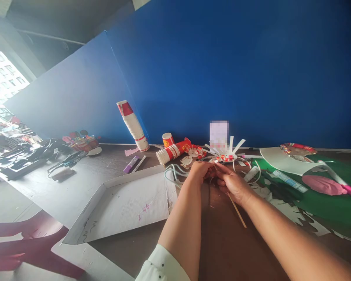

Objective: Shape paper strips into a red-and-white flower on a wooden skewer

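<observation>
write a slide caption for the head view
Left hand and right hand close together, thin stick nearby, shallow box alongside.

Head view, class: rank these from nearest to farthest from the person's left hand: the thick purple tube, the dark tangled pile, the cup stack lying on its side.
1. Cup stack lying on its side: just left of the left hand.
2. Thick purple tube: farther left, beyond the white box.
3. Dark tangled pile: far left.

The left forearm [183,218] and right forearm [283,222] reach forward, converging. The left hand [202,170] and right hand [233,185] sit close together, fingers [221,182] bent inward.
</observation>
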`<state>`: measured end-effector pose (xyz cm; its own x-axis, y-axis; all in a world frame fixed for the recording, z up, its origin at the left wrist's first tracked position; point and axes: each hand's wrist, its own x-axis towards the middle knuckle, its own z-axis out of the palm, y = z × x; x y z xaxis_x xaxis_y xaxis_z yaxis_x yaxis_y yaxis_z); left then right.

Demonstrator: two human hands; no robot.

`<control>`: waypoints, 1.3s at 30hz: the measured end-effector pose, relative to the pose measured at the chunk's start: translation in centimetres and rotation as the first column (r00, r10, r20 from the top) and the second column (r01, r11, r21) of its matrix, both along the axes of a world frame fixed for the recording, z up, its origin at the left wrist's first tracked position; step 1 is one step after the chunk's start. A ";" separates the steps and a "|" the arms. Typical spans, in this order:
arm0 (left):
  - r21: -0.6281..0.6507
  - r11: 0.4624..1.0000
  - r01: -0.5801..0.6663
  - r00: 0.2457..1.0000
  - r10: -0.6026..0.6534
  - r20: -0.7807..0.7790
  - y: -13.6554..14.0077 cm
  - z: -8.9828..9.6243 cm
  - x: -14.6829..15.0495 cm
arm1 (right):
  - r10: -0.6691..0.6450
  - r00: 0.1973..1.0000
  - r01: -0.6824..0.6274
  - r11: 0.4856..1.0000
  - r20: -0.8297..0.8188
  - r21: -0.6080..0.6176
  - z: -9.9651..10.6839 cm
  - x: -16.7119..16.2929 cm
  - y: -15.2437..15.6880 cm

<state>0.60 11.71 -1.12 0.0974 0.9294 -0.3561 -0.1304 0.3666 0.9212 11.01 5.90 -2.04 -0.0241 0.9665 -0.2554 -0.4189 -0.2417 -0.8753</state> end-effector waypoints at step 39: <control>0.035 0.996 -0.088 0.996 0.087 0.016 0.0 0.0 0.9 | -0.066 0.997 0.067 0.997 -0.029 0.028 -0.5 -0.1 0.3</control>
<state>1.47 11.66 -1.10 0.0201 0.9465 -0.3220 -0.1740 0.3205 0.9311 10.87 6.24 -2.58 0.0341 0.9733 -0.2272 -0.4574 -0.1869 -0.8694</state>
